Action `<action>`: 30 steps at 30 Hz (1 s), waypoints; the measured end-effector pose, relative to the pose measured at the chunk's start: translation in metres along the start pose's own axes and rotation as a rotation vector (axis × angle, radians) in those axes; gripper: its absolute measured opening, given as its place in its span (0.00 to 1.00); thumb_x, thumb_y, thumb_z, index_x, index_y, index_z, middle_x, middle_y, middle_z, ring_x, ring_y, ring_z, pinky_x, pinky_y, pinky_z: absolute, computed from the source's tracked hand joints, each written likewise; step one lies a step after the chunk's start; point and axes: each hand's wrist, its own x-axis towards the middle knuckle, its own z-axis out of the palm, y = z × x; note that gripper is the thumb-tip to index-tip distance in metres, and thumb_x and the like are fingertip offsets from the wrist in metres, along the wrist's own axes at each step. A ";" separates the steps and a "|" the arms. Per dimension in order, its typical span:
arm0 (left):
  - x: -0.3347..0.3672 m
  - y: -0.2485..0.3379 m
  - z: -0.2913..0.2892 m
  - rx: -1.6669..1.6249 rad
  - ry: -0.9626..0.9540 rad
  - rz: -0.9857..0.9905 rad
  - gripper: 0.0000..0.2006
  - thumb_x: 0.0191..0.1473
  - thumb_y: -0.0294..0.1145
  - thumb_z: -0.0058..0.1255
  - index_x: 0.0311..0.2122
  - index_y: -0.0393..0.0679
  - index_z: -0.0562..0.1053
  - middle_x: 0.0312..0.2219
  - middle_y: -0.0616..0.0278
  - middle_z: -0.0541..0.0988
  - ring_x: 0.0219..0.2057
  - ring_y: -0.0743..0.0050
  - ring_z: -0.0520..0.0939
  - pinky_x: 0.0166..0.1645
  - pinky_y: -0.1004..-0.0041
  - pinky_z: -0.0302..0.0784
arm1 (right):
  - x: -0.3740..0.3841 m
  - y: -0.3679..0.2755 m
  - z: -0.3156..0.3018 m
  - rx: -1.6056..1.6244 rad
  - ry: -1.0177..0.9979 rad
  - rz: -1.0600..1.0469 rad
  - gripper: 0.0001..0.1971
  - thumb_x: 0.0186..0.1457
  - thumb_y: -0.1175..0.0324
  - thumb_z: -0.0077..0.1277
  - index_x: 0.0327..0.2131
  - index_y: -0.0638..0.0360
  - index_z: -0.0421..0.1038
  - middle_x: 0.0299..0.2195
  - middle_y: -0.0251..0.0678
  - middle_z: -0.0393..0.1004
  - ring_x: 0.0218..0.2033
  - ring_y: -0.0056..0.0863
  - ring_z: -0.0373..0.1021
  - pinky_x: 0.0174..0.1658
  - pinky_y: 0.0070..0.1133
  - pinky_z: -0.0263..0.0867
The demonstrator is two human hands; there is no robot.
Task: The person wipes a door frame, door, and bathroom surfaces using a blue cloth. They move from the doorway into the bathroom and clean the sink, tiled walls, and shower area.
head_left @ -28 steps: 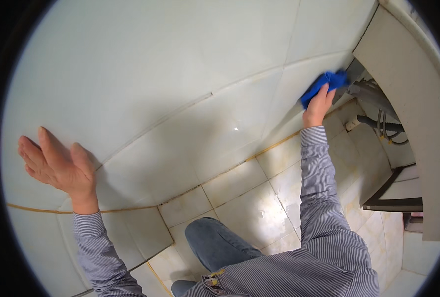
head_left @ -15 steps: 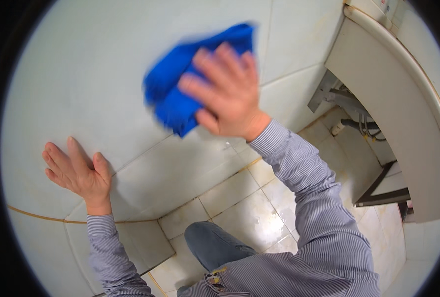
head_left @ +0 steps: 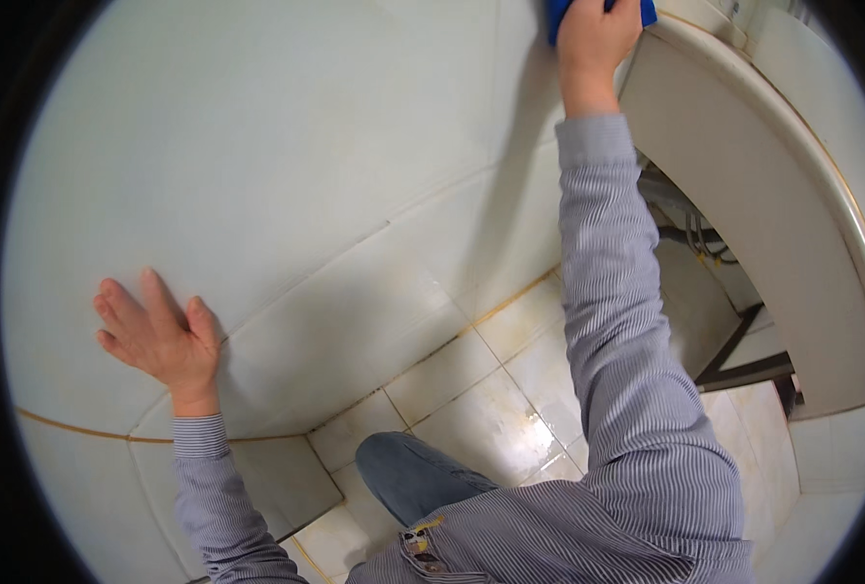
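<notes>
My left hand (head_left: 162,336) rests against the pale tiled wall (head_left: 287,156) at the left, its fingers spread and nothing in it. At the top right, my right hand (head_left: 596,44) is on a blue cloth (head_left: 555,18), pressed to the wall close to the end of the vanity counter. Only small parts of the cloth show around the fingers; the upper picture edge cuts off the rest. My right arm reaches up and forward in a striped sleeve.
A vanity counter with a beige curved front (head_left: 744,185) stands at the right. Under it are a dark metal bracket (head_left: 744,365) and hoses (head_left: 700,237). Below lies a glossy tiled floor (head_left: 491,423), where my bent knee (head_left: 413,477) shows near the wall's foot.
My right hand has slid the blue cloth up and to the right, from the middle of the wall to beside the counter. The left hand has stayed nearly in place.
</notes>
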 end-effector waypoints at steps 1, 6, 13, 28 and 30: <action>-0.001 0.000 0.000 0.003 -0.006 -0.009 0.25 0.57 0.49 0.34 0.55 0.46 0.63 0.60 0.48 0.53 0.63 0.54 0.48 0.63 0.57 0.27 | -0.015 -0.016 0.009 -0.138 0.080 -0.119 0.22 0.53 0.68 0.41 0.51 0.68 0.59 0.52 0.53 0.61 0.53 0.48 0.56 0.57 0.34 0.49; -0.001 0.001 -0.001 0.011 -0.008 -0.009 0.25 0.57 0.48 0.33 0.57 0.49 0.61 0.60 0.47 0.52 0.62 0.51 0.49 0.63 0.53 0.28 | -0.104 -0.112 -0.004 0.220 -0.446 -0.547 0.21 0.35 0.69 0.47 0.39 0.47 0.73 0.44 0.38 0.71 0.46 0.39 0.66 0.51 0.36 0.55; 0.000 0.004 -0.002 0.014 -0.012 -0.011 0.23 0.57 0.46 0.34 0.56 0.50 0.62 0.60 0.47 0.52 0.63 0.51 0.48 0.63 0.52 0.29 | -0.019 -0.053 0.008 0.124 -0.293 -0.686 0.22 0.31 0.72 0.48 0.37 0.52 0.73 0.42 0.41 0.72 0.46 0.41 0.67 0.53 0.36 0.56; 0.000 0.007 -0.008 -0.022 -0.072 -0.037 0.21 0.51 0.44 0.43 0.49 0.49 0.70 0.59 0.49 0.54 0.63 0.54 0.49 0.63 0.52 0.29 | -0.093 -0.193 0.029 0.359 -0.606 -0.824 0.21 0.39 0.67 0.52 0.42 0.45 0.71 0.50 0.33 0.67 0.51 0.36 0.63 0.53 0.35 0.52; 0.001 0.006 -0.017 -0.064 -0.162 -0.069 0.19 0.50 0.43 0.45 0.48 0.50 0.71 0.59 0.51 0.55 0.63 0.56 0.50 0.64 0.55 0.30 | -0.098 -0.196 0.019 0.408 -0.566 -0.989 0.20 0.39 0.68 0.52 0.42 0.44 0.71 0.49 0.33 0.67 0.51 0.35 0.63 0.53 0.33 0.54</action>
